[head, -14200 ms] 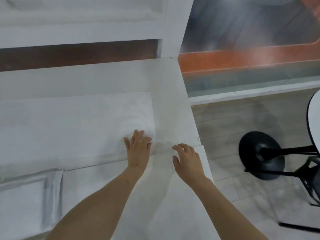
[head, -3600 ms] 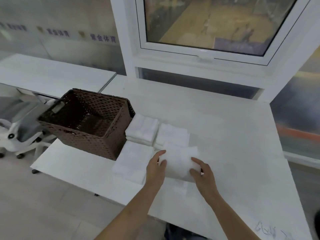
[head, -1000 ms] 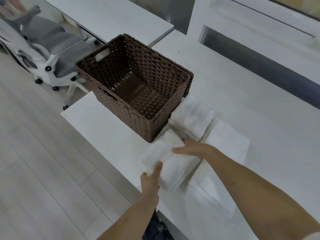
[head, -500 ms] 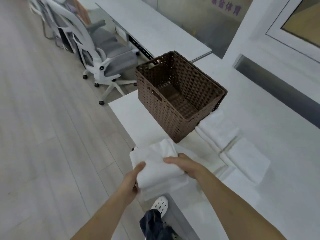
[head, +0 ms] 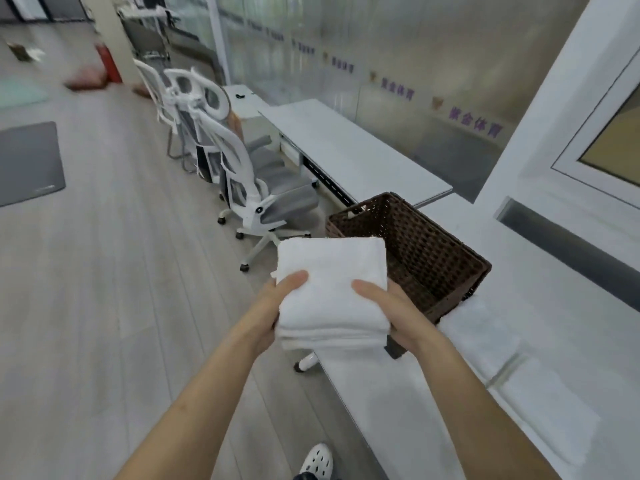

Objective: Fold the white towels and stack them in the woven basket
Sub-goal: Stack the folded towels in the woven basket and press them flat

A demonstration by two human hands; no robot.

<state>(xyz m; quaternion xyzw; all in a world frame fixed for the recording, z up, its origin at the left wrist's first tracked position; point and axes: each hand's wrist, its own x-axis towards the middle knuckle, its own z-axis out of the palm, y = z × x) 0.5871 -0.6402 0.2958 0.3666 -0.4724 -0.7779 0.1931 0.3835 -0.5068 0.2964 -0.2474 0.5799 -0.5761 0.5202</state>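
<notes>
A folded white towel [head: 330, 282] is held in the air in front of me, level and several layers thick. My left hand [head: 277, 306] grips its left edge with the thumb on top. My right hand [head: 391, 306] grips its right edge the same way. The brown woven basket [head: 433, 251] stands on the white table [head: 398, 403] just behind and to the right of the towel, and its near left part is hidden by the towel. More folded white towels [head: 485, 323] lie on the table to the right of the basket.
A white and grey office chair [head: 249, 188] stands on the wooden floor left of the basket, with more chairs behind it. A second white desk [head: 346, 147] runs along the glass wall. A white window frame [head: 571, 140] rises at the right.
Both hands have lifted the folded towel off the table's near edge and raised it up beside the basket. The view has swung left toward the room.
</notes>
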